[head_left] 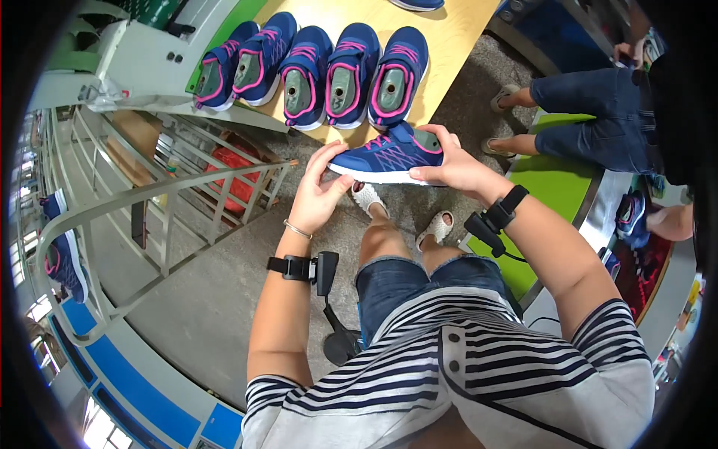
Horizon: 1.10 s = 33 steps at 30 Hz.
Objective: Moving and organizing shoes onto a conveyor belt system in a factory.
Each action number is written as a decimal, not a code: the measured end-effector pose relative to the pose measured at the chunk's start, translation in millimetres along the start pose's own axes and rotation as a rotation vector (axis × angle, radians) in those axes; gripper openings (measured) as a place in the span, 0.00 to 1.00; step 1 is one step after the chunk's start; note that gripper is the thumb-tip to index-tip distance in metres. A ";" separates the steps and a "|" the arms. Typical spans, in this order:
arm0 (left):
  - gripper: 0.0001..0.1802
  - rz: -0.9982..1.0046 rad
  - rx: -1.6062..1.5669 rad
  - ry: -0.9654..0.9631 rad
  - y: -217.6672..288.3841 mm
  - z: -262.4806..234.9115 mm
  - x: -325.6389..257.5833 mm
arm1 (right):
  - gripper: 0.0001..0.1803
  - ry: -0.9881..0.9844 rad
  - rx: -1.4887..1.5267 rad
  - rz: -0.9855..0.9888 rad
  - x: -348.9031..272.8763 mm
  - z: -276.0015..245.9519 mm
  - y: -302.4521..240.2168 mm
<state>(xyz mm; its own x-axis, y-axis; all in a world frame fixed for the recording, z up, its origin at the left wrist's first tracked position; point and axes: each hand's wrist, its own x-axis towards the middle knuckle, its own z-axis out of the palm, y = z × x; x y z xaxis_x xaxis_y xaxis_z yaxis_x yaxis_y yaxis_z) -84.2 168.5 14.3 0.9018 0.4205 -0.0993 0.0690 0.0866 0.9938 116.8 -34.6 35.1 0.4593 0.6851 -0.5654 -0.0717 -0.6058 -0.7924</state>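
A navy mesh sneaker with pink trim (389,156) is held between both hands above the person's knees, just in front of the wooden table edge (456,34). The left hand (320,193) grips its toe, fingers curled at the sole; the right hand (452,166) clasps the heel. Its long axis runs left to right, toe pointing left, sole downward.
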 end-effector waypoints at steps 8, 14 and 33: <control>0.30 -0.030 0.218 0.074 21.4 20.2 -5.0 | 0.51 0.055 -0.030 -0.074 -1.2 4.1 2.3; 0.29 -0.103 0.667 0.041 36.9 25.5 4.5 | 0.55 0.075 -0.067 -0.084 -2.5 9.8 1.4; 0.60 -0.357 1.346 -0.009 58.3 91.7 31.5 | 0.60 0.121 0.388 -0.325 0.5 8.2 56.2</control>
<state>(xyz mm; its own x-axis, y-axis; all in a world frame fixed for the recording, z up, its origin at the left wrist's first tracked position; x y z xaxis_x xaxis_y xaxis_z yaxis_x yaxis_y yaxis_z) -12.8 104.0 73.6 0.7509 0.5540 -0.3596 0.6417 -0.7408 0.1985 105.7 -65.0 -11.6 0.6098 0.7475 -0.2634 -0.2208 -0.1591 -0.9623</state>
